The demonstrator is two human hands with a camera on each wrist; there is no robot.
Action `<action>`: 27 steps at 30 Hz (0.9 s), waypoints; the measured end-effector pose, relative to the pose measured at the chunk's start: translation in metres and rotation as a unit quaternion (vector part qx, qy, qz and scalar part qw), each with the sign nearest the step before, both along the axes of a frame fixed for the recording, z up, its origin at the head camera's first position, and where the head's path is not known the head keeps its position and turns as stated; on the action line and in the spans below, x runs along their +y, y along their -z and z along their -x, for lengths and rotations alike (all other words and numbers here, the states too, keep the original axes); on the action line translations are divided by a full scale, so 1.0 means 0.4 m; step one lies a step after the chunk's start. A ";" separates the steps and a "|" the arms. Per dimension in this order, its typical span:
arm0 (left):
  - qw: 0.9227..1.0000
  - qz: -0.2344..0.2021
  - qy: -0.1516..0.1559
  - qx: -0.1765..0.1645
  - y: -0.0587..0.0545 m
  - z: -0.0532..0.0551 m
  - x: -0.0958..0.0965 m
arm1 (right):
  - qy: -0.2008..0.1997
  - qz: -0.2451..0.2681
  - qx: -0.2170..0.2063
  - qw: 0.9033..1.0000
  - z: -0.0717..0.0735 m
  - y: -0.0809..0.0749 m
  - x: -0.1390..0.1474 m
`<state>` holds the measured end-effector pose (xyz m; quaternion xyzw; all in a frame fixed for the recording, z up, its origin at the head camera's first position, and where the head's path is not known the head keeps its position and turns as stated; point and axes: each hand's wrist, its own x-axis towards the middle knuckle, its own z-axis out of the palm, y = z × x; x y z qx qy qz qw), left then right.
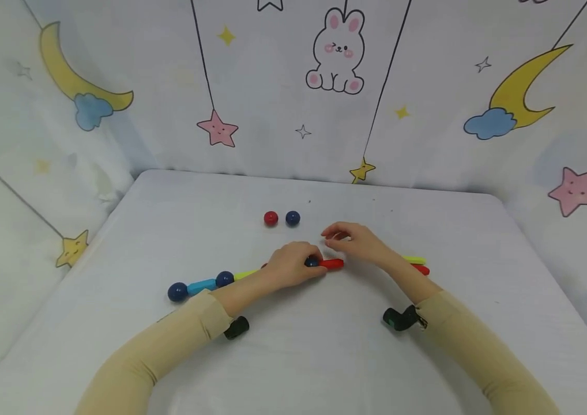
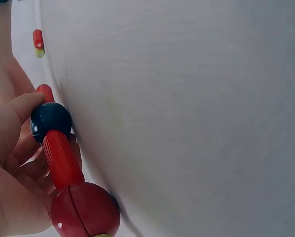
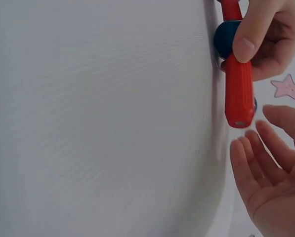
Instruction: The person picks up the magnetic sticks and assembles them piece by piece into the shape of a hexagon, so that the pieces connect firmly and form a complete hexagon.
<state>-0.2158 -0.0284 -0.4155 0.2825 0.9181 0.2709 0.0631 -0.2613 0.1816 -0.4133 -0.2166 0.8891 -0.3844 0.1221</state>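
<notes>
On the white table lies a row of joined magnetic rods and balls: a blue ball (image 1: 177, 291), a light blue rod (image 1: 202, 286), another blue ball (image 1: 225, 279) and a yellow-green rod (image 1: 246, 274). It continues to a red ball (image 2: 85, 210), a ribbed red rod (image 2: 62, 160), a third blue ball (image 2: 51, 121) and a red end rod (image 3: 238, 96). My left hand (image 1: 292, 266) grips that third blue ball, its thumb over the joint with the end rod. Just past the rod's free tip, my right hand (image 1: 358, 243) hovers with relaxed, spread fingers, holding nothing.
A loose red ball (image 1: 270, 218) and a blue ball (image 1: 292, 218) sit farther back. A yellow-green rod (image 1: 414, 260) and a red rod (image 1: 421, 269) lie beyond the right forearm. Dark wrist-worn devices (image 1: 399, 319) show below both forearms. A patterned curtain (image 1: 273, 75) stands behind the table.
</notes>
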 end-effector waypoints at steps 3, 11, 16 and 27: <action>1.000 -0.007 0.003 0.004 0.002 0.001 -0.005 | 0.024 0.005 -0.003 1.000 0.035 0.007 -0.043; 1.000 -0.025 0.010 0.003 0.004 -0.001 -0.012 | 0.039 -0.021 0.008 0.999 0.110 0.013 -0.146; 0.999 -0.033 0.016 0.006 0.009 -0.003 -0.013 | 0.017 -0.047 0.029 0.998 0.134 0.015 -0.183; 0.999 -0.032 0.022 0.024 0.015 0.001 -0.015 | 0.025 -0.054 0.030 0.998 0.130 0.011 -0.193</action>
